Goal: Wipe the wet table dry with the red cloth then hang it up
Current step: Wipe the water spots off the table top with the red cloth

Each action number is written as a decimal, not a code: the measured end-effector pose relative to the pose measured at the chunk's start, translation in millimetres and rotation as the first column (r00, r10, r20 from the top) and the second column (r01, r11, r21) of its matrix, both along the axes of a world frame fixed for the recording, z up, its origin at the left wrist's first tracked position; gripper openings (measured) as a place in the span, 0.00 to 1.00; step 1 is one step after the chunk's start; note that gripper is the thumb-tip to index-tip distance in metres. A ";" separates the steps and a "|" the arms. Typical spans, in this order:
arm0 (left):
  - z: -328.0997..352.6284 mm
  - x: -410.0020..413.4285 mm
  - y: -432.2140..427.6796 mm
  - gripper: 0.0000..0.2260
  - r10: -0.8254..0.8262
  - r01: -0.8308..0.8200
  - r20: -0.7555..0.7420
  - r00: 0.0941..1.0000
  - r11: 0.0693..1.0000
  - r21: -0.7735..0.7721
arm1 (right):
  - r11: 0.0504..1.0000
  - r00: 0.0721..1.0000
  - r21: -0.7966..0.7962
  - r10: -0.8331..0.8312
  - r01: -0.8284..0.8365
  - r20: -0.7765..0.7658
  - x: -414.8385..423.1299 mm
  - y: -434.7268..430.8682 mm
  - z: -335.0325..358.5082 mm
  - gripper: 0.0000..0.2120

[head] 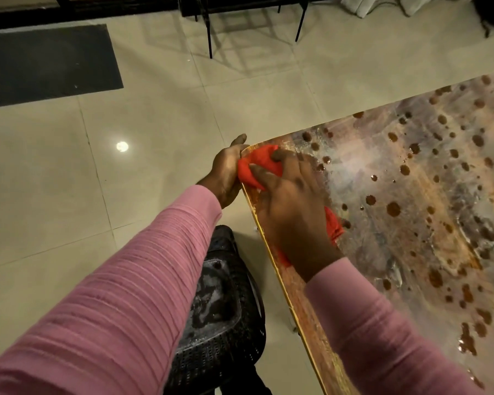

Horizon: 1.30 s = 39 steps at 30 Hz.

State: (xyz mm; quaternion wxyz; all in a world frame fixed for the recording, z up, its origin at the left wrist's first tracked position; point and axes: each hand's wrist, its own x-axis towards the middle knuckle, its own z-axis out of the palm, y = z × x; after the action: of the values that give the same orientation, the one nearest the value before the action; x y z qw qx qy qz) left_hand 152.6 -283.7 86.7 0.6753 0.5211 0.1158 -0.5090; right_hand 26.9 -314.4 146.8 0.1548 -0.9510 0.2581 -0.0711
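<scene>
Head view is showing a person in pink sleeves leaning over the near left corner of a table, whose mottled brown and grey top is carrying many dark water drops and a wet sheen. The red cloth is lying bunched on that corner, right along the table's left edge, with its far lump bulging slightly over the rim.

The right hand is lying on top of the cloth, palm down. Its fingers are bending over the far lump and digging into it, so this hand is grasping the cloth while pressing it onto the wet top. Red folds are sticking out past the fingertips at the far end, on the right side of the hand, and just beside the wrist at the near end; the rest of the cloth is hiding under the palm.

The left hand is hanging off the table, just left of the edge, with its palm turning toward the cloth's lump and touching it. Its thumb is pointing up and away. Its other fingers are hiding behind the cloth and the rim, so whether they are gripping or lying loose cannot be told.

A black perforated chair is standing below the arms, beside the table's edge, on a glossy tiled floor. A dark mat is lying far to the left.
</scene>
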 end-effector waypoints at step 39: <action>2.0 -6.1 7.8 0.14 -0.144 0.149 -0.055 0.988 0.985 0.084 | 0.916 0.913 -0.080 0.379 -0.394 -0.149 -15.9 -12.7 5.7 0.18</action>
State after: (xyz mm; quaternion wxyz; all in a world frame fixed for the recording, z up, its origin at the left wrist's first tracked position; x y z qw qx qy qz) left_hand 146.4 -275.8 88.7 0.6093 0.5448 0.1160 -0.5643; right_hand 11.1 -327.1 152.5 0.0968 -0.9928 0.0700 0.0090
